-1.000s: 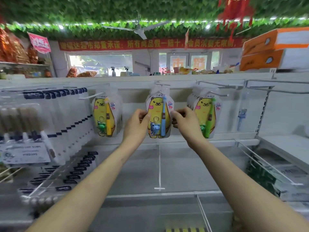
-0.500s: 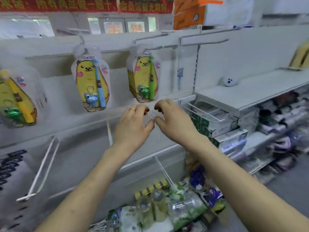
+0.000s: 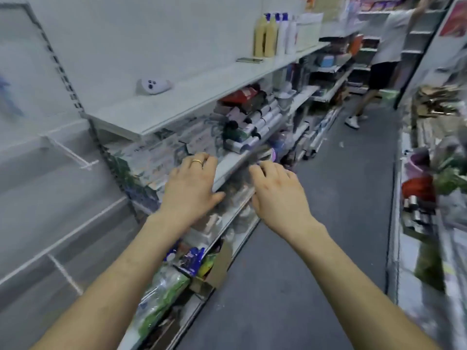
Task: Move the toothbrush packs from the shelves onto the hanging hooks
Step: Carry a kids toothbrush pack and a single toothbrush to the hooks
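My left hand (image 3: 191, 185) is stretched out palm down over the edge of a middle shelf (image 3: 232, 164), fingers relaxed, a gold ring on one finger, holding nothing. My right hand (image 3: 278, 192) reaches out beside it, also palm down with loosely bent fingers and nothing in it. Below both hands, blurred clear packs (image 3: 227, 198) lie on a lower shelf; I cannot tell whether they are toothbrush packs. The hanging hooks and yellow bear toothbrush packs are out of view.
A white upper shelf (image 3: 177, 104) carries a small white device (image 3: 153, 86) and bottles (image 3: 270, 34). Rolled goods (image 3: 252, 122) fill the shelf below. Bagged goods (image 3: 161, 294) sit at floor level. Grey aisle floor (image 3: 328, 223) runs ahead; a person (image 3: 384, 56) stands at the far end.
The view has swung right and down, away from the hanging toothbrush packs. Both hands dropped from the hooks and moved apart, now reaching toward the middle shelves on the right.
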